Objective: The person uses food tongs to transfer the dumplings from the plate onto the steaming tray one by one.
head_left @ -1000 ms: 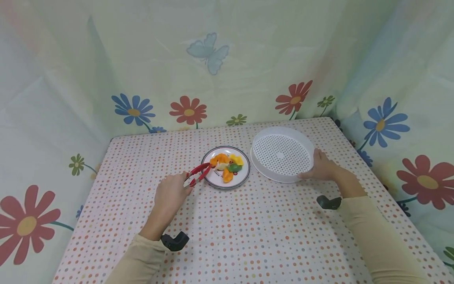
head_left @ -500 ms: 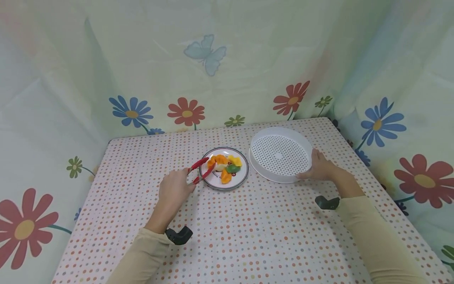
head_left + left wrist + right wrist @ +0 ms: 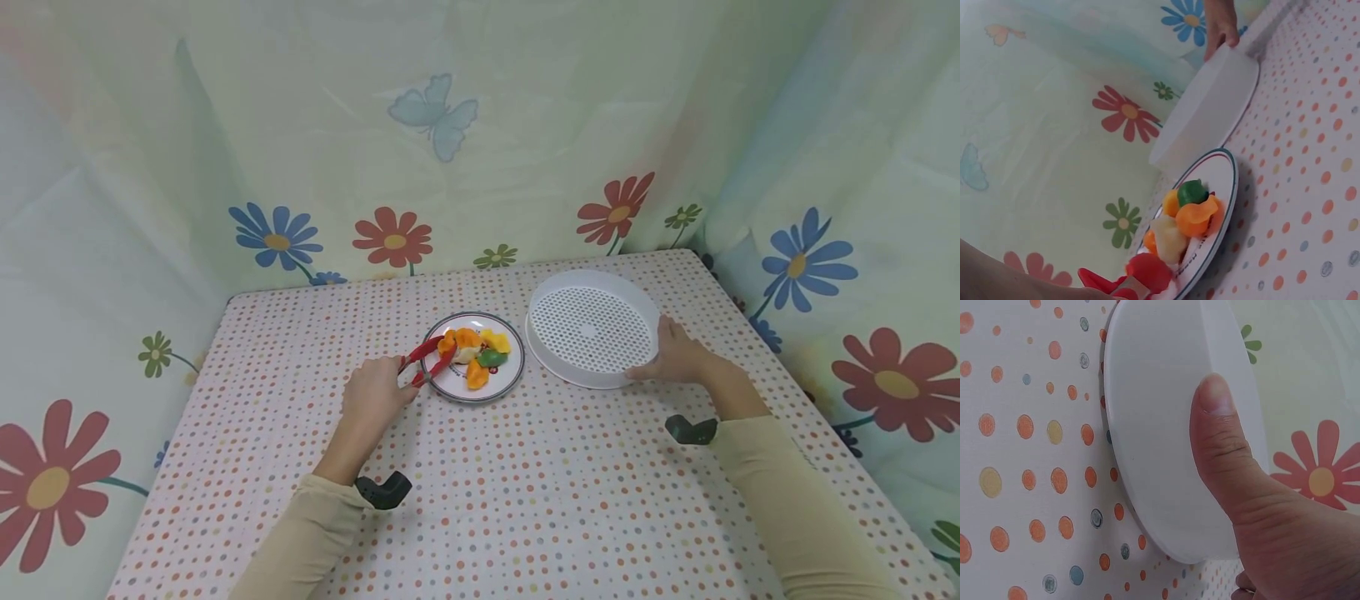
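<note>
My left hand (image 3: pixel 372 393) holds small red-tipped tongs (image 3: pixel 431 360) at the left of a white plate (image 3: pixel 457 387) with a dark-striped rim. The tongs' tips stand apart beside an orange piece (image 3: pixel 447 343) in a pile of toy-like food. A cream piece (image 3: pixel 1169 239), a green piece (image 3: pixel 492 358), a yellow piece (image 3: pixel 497 340) and more orange ones make up that pile. Right of the plate lies a round white sieve (image 3: pixel 592 329) with a perforated bottom. My right hand (image 3: pixel 681 354) touches its outer wall, the straight thumb (image 3: pixel 1219 431) flat against it; the other fingers are mostly hidden.
A dotted cloth covers the table (image 3: pixel 525 483). Flower-printed curtains (image 3: pixel 525 150) hang behind it and at both sides. Each wrist carries a black camera mount, such as the left mount (image 3: pixel 384 490).
The tongs' tips, close together a second ago, spread apart and now stand around the orange piece; my left hand moved slightly right. The right hand and the sieve stay where they were.
</note>
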The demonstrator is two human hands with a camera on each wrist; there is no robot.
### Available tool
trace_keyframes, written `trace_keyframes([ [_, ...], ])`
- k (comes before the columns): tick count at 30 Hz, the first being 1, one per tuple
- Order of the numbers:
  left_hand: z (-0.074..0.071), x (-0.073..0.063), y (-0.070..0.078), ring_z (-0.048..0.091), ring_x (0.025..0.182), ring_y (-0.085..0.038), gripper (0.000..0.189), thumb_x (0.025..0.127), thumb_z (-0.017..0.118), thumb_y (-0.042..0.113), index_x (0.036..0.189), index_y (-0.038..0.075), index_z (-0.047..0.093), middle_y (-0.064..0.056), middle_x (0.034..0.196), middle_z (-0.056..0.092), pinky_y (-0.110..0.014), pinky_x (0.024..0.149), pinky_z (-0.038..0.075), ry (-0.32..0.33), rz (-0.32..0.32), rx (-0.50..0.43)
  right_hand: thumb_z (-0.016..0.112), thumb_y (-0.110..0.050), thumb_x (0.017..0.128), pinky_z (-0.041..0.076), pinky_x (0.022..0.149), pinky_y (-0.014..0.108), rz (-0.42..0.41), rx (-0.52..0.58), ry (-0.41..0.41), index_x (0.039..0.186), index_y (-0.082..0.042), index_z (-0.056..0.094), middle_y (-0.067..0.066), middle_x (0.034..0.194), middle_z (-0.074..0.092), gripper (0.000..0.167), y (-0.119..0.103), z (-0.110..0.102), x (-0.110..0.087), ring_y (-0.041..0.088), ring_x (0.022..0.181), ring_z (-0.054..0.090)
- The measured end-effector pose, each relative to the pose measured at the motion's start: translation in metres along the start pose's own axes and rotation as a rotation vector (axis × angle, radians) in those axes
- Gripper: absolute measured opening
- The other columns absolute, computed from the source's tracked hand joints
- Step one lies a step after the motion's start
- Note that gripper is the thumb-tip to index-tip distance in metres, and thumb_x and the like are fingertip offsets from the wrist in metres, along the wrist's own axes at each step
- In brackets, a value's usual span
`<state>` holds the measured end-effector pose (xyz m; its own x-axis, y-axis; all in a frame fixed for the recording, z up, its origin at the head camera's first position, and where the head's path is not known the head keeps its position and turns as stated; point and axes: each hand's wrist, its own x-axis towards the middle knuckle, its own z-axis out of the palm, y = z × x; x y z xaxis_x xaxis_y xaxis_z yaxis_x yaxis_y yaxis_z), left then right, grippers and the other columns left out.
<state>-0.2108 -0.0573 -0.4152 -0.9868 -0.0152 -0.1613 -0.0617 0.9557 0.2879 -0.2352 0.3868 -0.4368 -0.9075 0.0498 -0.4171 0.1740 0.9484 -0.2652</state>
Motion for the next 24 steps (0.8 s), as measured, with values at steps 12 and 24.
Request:
trace_keyframes([
  [12, -0.011, -0.005, 0.01, 0.047, 0.055, -0.017, 0.053, 0.079, 0.076, 0.028, 0.126, 0.009, 0.061, -0.009, 0.097, 0.07, -0.024, 0.044, 0.031, 0.058, 0.051, -0.005, 0.072, -0.067, 0.065, 0.015, 0.108, 0.065, -0.004, 0.01, 0.005, 0.142, 0.015, -0.016, 0.043, 0.146, -0.006, 0.143, -0.001, -0.003, -0.005, 0.059, 0.134, 0.003],
  [24, -0.021, 0.004, 0.076, 0.059, 0.07, -0.017, 0.049, 0.08, 0.076, 0.033, 0.122, 0.011, 0.063, -0.005, 0.103, 0.071, -0.023, 0.054, 0.047, 0.051, 0.245, 0.03, 0.073, -0.068, 0.063, 0.014, 0.108, 0.066, 0.023, 0.022, 0.015, 0.144, 0.012, -0.015, 0.042, 0.147, -0.006, 0.143, -0.001, 0.001, -0.004, 0.059, 0.134, 0.003],
])
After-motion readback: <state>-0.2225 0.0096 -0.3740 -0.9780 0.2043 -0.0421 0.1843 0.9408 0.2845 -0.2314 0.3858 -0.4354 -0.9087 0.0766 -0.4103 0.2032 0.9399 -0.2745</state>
